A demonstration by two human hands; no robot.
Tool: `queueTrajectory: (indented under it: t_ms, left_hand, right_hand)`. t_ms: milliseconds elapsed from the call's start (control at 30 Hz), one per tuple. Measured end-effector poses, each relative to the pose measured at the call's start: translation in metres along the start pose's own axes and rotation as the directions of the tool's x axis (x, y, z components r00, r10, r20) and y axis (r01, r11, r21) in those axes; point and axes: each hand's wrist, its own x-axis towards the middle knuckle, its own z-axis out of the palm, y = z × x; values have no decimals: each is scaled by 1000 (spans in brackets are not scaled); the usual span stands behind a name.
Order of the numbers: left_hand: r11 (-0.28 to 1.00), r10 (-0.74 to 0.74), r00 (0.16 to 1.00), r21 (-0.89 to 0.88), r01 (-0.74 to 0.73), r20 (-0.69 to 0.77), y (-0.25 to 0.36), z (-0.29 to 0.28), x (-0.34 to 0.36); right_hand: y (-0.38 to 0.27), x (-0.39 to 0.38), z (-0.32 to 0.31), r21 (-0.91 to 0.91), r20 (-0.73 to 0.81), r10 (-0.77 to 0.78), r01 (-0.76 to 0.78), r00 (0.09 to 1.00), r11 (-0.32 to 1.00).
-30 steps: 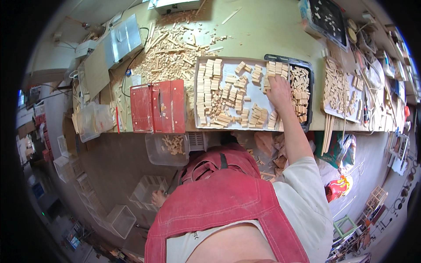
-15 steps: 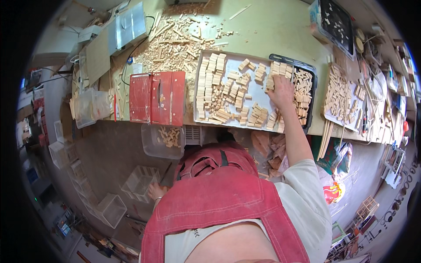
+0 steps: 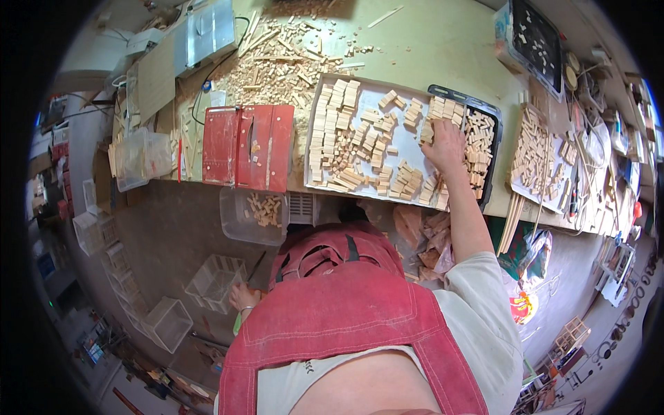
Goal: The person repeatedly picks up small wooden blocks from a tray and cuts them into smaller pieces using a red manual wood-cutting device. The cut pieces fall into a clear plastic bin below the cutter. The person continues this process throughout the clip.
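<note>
Small wooden blocks [image 3: 369, 138] stand in rows and clusters inside a shallow white tray [image 3: 366, 194] on the bench. My right hand [image 3: 446, 146] reaches over the tray's right side, its fingers and thumb bent round blocks at the near end of a packed group [image 3: 445, 109]. The hand hides part of these blocks. More blocks [image 3: 478, 135] lie in a black tray [image 3: 495, 138] just to the right, partly under the white one. Low at my left side, my left hand [image 3: 243, 296] hangs with fingers apart and nothing visible in it, near a clear plastic basket [image 3: 216, 283].
A red hinged metal plate [image 3: 266, 149] sits left of the white tray. Behind it, offcuts [image 3: 283, 72] are heaped on the green bench [image 3: 429, 41]. A clear bin [image 3: 238, 218] of wood pieces stands below the bench edge. Another block tray [image 3: 543, 155] and thin sticks [image 3: 510, 225] are at right.
My left hand has shifted slightly left and up beside my body. My right hand stays at the same group of blocks. The whole view has shifted a little.
</note>
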Motion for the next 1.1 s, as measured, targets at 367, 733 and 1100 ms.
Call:
queueTrajectory:
  t_ms: [367,733,1100]
  left_hand:
    - [999,21,1000,-33,-20,12,-8,5,10]
    - [546,234,695,-499,-673,-680,122,-154,62]
    - [214,844,195,-20,-977,-499,211,-266,95]
  right_hand:
    - [-19,-9,-16,-13,-26,62,-63,998,998]
    - [-233,-94,-18,461,-205,-223,295,953,837]
    - [-383,-90,24,326,-159,-257,297,953,898]
